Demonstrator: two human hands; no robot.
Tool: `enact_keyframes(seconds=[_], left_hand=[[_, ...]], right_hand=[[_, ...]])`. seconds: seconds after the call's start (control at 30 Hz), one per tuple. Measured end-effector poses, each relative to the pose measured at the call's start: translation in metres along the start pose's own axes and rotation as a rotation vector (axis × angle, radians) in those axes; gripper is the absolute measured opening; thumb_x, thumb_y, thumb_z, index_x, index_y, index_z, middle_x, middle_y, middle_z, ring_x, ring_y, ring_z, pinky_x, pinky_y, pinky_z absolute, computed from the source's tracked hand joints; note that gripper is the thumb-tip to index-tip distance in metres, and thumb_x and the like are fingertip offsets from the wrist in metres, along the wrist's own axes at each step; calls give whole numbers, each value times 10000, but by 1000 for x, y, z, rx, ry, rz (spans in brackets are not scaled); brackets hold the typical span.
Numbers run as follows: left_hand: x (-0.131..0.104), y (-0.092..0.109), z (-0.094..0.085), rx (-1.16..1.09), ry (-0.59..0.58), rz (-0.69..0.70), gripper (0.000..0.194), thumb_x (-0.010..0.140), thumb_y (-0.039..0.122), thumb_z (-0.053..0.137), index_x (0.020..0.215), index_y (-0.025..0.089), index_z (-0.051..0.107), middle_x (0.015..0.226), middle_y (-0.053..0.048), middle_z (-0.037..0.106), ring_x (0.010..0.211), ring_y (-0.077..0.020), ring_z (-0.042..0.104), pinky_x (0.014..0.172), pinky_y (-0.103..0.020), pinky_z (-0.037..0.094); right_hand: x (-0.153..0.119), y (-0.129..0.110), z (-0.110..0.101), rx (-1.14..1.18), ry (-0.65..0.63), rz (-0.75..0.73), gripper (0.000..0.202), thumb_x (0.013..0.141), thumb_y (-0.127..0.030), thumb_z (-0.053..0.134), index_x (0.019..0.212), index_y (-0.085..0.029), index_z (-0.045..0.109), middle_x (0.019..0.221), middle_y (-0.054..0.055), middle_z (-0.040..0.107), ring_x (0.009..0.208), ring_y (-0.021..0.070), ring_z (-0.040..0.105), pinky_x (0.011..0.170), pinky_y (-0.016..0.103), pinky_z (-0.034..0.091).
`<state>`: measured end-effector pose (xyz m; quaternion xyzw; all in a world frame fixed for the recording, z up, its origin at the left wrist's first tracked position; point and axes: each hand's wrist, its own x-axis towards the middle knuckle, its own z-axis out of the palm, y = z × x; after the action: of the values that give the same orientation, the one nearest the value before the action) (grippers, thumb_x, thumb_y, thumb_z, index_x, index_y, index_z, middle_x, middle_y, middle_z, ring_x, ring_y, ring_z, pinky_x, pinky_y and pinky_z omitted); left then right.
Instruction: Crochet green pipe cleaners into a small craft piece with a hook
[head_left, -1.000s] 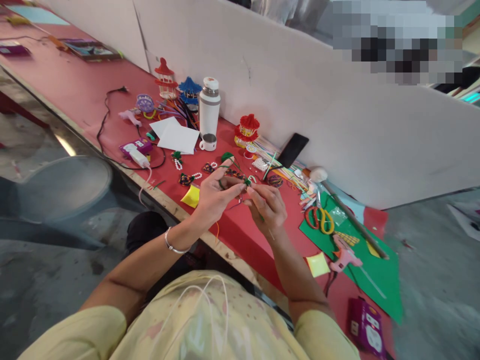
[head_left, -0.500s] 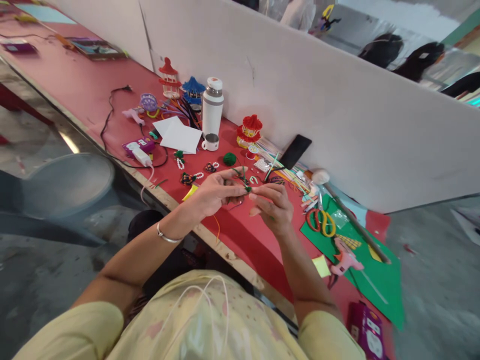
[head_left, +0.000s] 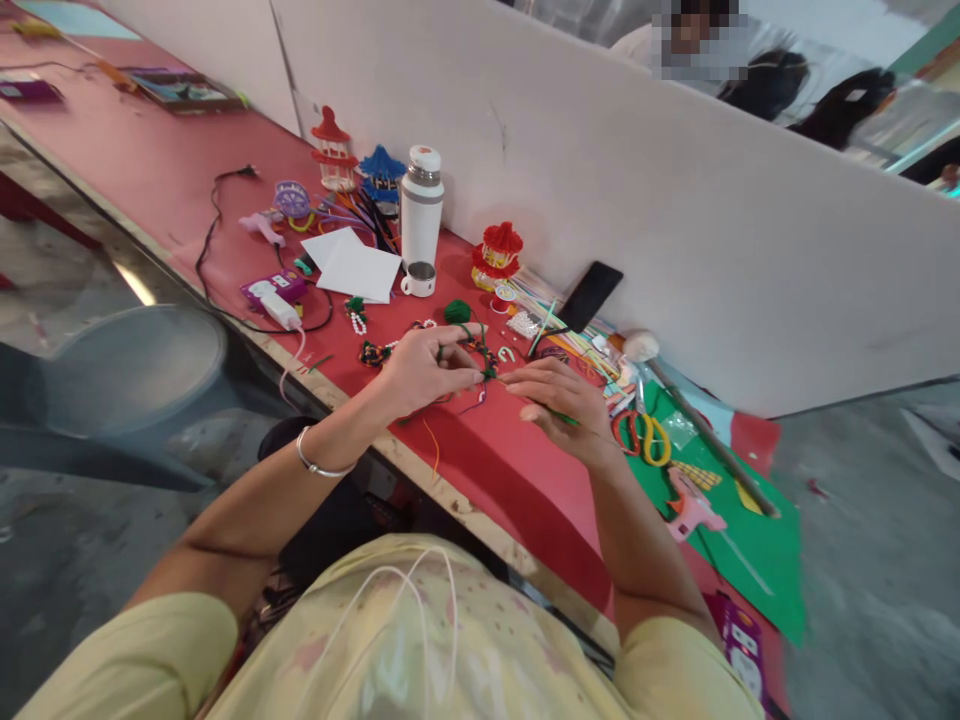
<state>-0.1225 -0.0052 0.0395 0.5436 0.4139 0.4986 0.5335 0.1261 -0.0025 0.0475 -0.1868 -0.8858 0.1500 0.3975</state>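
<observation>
My left hand [head_left: 431, 365] pinches a small piece of green yarn work [head_left: 489, 374] between thumb and fingers. Green yarn loops round its raised fingers. My right hand [head_left: 566, 405] is closed on a thin crochet hook, mostly hidden, whose tip meets the yarn work; a bit of green shows at the palm. Just behind the hands lies a green yarn ball [head_left: 457, 312]. Dark, multicoloured beaded pieces [head_left: 373, 353] lie beside my left hand, partly covered by it. A green piece with a white bead loop [head_left: 356, 315] rests farther left.
A white flask [head_left: 421, 215] and its cup [head_left: 418, 280] stand behind. Paper sheets [head_left: 360, 265] lie left of them. To the right are a phone [head_left: 592, 296], scissors [head_left: 654, 440], a mallet [head_left: 701, 440] and a pink glue gun [head_left: 691, 507]. A partition [head_left: 600, 180] borders the table.
My right hand has moved right, away from my left hand, and turned flatter. My left hand has shifted slightly left, with the green yarn stretched above it. The view has shifted a little.
</observation>
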Motion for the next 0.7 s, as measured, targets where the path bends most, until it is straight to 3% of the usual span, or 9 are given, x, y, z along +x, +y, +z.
enact_keyframes(seconds=[0.23, 0.4, 0.47, 0.57, 0.7], left_hand=[[-2, 3, 2, -172, -145, -76, 637, 665, 167, 915, 1278, 99, 752, 749, -52, 778, 573, -139, 685, 553, -231, 540], [-2, 2, 8, -344, -212, -136, 578, 680, 192, 944, 1224, 108, 767, 737, -36, 751, 576, -138, 683, 533, -240, 562], [-2, 1, 14, -402, -193, -126, 602, 676, 184, 950, 1243, 114, 761, 742, -23, 743, 574, -122, 670, 530, -227, 550], [-3, -3, 24, -460, -95, -87, 702, 656, 183, 963, 1314, 113, 727, 755, -14, 745, 582, -107, 667, 525, -202, 514], [-4, -8, 30, -458, -11, -25, 755, 638, 231, 989, 1337, 132, 721, 824, -30, 773, 620, -108, 669, 521, -197, 487]], right_hand=[[-4, 7, -7, 307, 69, 125, 262, 1035, -429, 632, 1090, -249, 813, 1035, 91, 862, 1003, 256, 806, 950, 494, 633], [-16, 16, 16, 487, 215, 259, 434, 1019, -602, 570, 972, -245, 811, 962, 101, 850, 924, 266, 811, 874, 499, 665], [-18, 16, 29, 450, 294, 264, 496, 1015, -654, 528, 1006, -244, 806, 1010, 113, 832, 961, 258, 802, 811, 452, 671], [-16, 12, 44, 258, 360, 203, 418, 998, -622, 594, 1095, -275, 806, 1173, 119, 798, 1088, 258, 765, 861, 449, 660], [-11, 8, 50, 105, 428, 191, 403, 1016, -600, 577, 1115, -281, 803, 1103, 106, 789, 1041, 250, 753, 895, 468, 645]])
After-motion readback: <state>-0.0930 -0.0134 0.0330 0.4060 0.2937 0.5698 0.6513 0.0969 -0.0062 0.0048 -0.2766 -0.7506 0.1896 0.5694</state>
